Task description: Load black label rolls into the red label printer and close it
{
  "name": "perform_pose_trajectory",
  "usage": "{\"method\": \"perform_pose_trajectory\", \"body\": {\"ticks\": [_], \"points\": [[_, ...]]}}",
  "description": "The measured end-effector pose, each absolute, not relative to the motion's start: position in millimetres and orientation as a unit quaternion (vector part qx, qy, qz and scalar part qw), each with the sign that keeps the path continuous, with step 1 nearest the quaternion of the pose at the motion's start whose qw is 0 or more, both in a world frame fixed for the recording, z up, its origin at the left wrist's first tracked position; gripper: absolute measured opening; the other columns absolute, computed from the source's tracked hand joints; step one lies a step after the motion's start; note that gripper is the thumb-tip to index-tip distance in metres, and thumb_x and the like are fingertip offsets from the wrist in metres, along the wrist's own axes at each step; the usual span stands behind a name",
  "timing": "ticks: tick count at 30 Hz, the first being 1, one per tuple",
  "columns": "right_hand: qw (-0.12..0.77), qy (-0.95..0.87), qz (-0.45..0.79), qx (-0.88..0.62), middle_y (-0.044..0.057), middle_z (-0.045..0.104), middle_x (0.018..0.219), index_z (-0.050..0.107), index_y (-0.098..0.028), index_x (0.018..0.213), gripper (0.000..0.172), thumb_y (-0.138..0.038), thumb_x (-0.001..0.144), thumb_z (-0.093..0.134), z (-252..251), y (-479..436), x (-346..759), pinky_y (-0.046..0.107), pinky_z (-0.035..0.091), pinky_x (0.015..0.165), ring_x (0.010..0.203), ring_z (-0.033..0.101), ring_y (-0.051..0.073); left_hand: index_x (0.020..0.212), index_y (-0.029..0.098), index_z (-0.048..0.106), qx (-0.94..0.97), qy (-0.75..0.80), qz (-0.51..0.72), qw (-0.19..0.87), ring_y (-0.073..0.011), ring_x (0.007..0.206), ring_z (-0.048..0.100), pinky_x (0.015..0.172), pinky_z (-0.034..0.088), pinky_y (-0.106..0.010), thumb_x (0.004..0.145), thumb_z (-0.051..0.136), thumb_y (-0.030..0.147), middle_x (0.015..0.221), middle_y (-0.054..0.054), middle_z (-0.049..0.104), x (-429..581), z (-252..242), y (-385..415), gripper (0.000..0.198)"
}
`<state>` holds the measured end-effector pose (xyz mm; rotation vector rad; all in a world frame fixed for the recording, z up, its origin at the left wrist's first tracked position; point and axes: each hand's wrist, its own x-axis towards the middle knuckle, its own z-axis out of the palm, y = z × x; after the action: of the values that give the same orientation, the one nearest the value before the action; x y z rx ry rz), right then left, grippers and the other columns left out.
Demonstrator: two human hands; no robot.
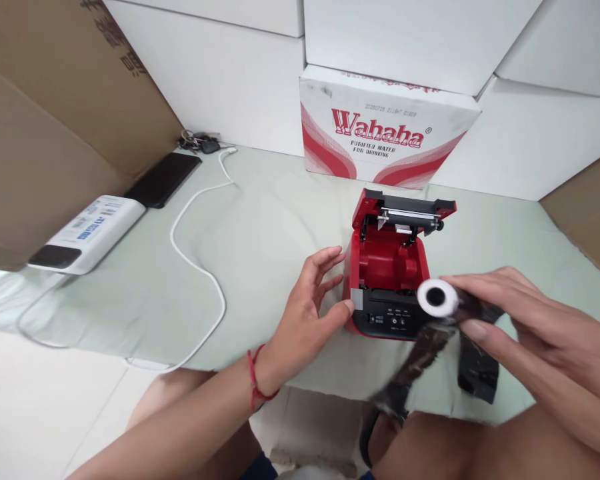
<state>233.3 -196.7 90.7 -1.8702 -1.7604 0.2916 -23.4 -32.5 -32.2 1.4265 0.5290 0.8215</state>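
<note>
A small red and black printer (391,320) stands on the cloth with its lid (405,210) raised, showing a red hollow inside. My left hand (313,300) holds it at the left side, thumb on the front corner and the other fingers curved along the wall. In front of the printer's right part, my right hand (525,333) pinches a small white paper roll (433,298), its dark core facing me. Crumpled black wrapping (410,377) dangles from the roll, partly blurred. Part of the roll is hidden by wrapping and fingers.
Behind the printer stands a white and red Wahaba-style water carton (380,150) against white boxes. To the left lie a white power bank (105,227), a black phone (165,179), keys (200,141) and a white cable (195,267). The cloth's edge is near my knees.
</note>
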Motion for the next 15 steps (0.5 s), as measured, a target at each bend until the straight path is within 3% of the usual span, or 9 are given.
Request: {"method": "perform_pose_trajectory", "body": {"ticks": [4,7,12,15], "points": [[0.266,-0.668,0.115,-0.685,0.007,0.087,0.135,0.080,-0.038,0.151,0.040,-0.047,0.117,0.062,68,-156,228,0.052,0.070,0.103,0.131,0.075,0.034,0.170,0.032,0.057,0.790,0.087,0.411,0.446,-0.0408,0.177,0.045,0.146,0.040,-0.068,0.088,0.070,0.019,0.183,-0.014,0.050,-35,-29,-35,0.084],[0.247,-0.674,0.104,-0.688,0.011,0.087,0.138,0.084,-0.029,0.144,0.042,-0.047,0.117,0.058,46,-137,231,0.062,0.066,0.116,0.143,0.071,0.038,0.166,0.023,0.059,0.863,0.022,0.409,0.295,-0.0383,0.175,0.050,0.152,0.027,-0.064,0.080,0.068,0.019,0.175,-0.017,0.061,-35,-30,-37,0.087],[0.212,-0.672,0.088,-0.704,0.016,0.086,0.142,0.085,-0.023,0.146,0.047,-0.044,0.115,0.057,33,-126,235,0.067,0.063,0.122,0.149,0.070,0.041,0.147,0.018,0.071,0.880,0.051,0.440,0.172,-0.0270,0.163,0.064,0.154,0.023,-0.047,0.106,0.071,0.028,0.145,-0.013,0.083,-27,-34,-45,0.042],[0.196,-0.680,0.076,-0.702,0.016,0.087,0.140,0.086,-0.022,0.144,0.047,-0.043,0.114,0.057,32,-123,236,0.068,0.063,0.122,0.149,0.070,0.042,0.146,0.017,0.073,0.877,0.048,0.447,0.171,-0.0244,0.156,0.070,0.152,0.029,-0.043,0.111,0.073,0.031,0.135,-0.011,0.086,-26,-32,-48,0.038]]}}
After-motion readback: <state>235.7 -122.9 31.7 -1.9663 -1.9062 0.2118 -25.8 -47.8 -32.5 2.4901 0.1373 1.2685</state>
